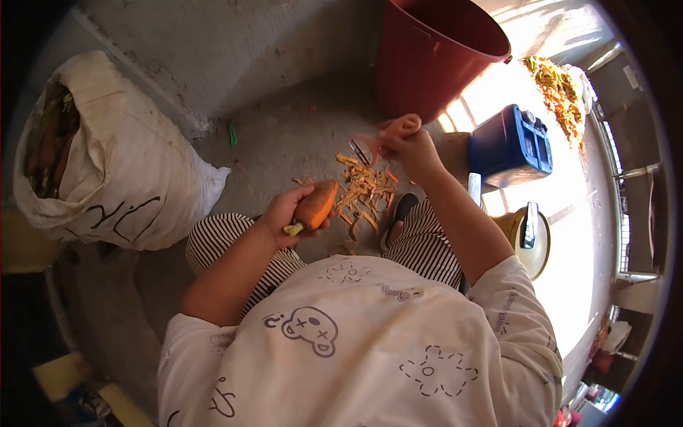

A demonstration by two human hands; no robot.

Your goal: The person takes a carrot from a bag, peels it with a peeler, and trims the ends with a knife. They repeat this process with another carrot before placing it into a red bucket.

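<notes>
My left hand (282, 208) is closed around a thick carrot (317, 205), its pale green stem end pointing back toward me. One side of the carrot is bright orange and peeled, while brownish skin stays on the other. In my right hand (414, 148), raised ahead and to the right, a peeler (361, 151) is gripped, its blade end blurred and apart from the carrot. Below, between my feet, a loose heap of carrot peelings (366, 188) lies on the concrete floor.
A white woven sack (135, 160) at left holds several carrots (50, 153). A red bucket (437, 71) stands ahead, a blue jerrycan (498, 146) to the right. A dark phone-like object (530, 226) rests on a yellowish container (542, 249). Far right is a heap of peelings (558, 96).
</notes>
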